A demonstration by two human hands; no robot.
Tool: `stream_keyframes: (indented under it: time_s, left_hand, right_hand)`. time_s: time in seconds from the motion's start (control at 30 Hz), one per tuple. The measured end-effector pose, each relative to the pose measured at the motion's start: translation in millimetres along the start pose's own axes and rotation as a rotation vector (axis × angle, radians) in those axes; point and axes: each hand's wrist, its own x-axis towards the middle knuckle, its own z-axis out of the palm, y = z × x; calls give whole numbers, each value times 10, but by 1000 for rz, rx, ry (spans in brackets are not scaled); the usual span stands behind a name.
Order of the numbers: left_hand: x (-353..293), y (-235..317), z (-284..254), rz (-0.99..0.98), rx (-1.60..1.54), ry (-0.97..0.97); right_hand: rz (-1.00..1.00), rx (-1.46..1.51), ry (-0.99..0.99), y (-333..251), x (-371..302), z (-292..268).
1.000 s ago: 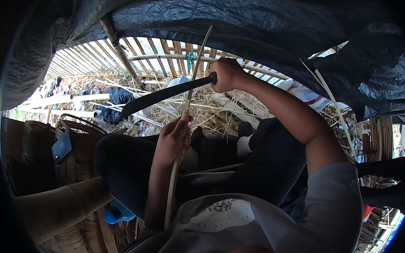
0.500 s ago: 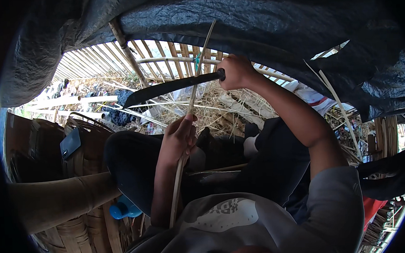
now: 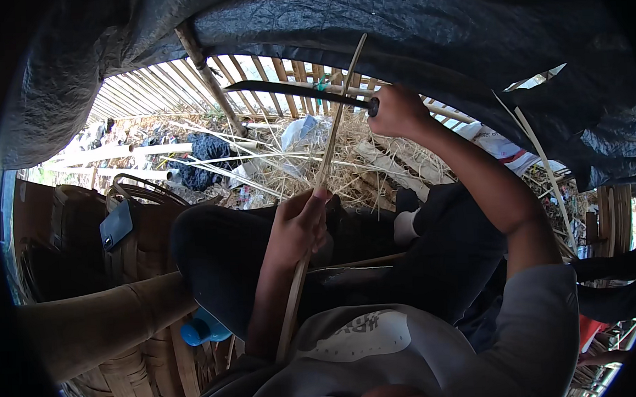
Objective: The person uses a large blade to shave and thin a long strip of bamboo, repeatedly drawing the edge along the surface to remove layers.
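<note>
Above my lap, my left hand [image 3: 299,231] is closed around a long, pale bamboo strip [image 3: 328,152]. The strip slants from near my chest up toward the far fence. My right hand [image 3: 401,111] grips the dark handle of a machete [image 3: 278,88], farther out and to the right. Its long dark blade points left, crossing the strip's upper part near the handle. Whether the edge bites into the strip cannot be made out.
Left of me are woven bamboo baskets [image 3: 120,374], a phone [image 3: 116,225], a thick bamboo pole [image 3: 103,325] and a blue-capped bottle [image 3: 202,328]. Shavings and litter [image 3: 352,172] cover the ground ahead, before a slatted fence [image 3: 164,88]. A dark tarp [image 3: 395,25] hangs overhead.
The machete's blade has swung upward, its tip now much higher, and the strip meets it closer to the handle. In the picture, both hands sit slightly farther right.
</note>
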Motion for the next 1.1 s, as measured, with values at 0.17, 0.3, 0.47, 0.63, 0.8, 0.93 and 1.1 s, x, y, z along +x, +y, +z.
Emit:
stream_keyframes:
  time_s: [0.17, 0.3, 0.47, 0.63, 0.8, 0.93, 1.1]
  left_hand:
    - [29, 4, -31, -8, -11, -3]
    - [124, 14, 50, -27, -68, -3]
    - [54, 9, -23, -58, -112, 35]
    - [45, 31, 113, -53, -64, -20]
    - [22, 9, 36, -64, -67, 41]
    - [-17, 45, 57, -52, -81, 23]
    - [61, -19, 79, -66, -93, -12]
  right_hand:
    - [-207, 1, -83, -134, -199, -6]
    - [-208, -38, -20, 109, 20, 47]
    - [-247, -17, -17, -106, -192, 55]
    - [-177, -25, -13, 258, 34, 100]
    - [-162, -31, -25, 26, -163, 62]
    - [-241, 75, -22, -98, -293, 90]
    - [-85, -67, 94, 330, -4, -9]
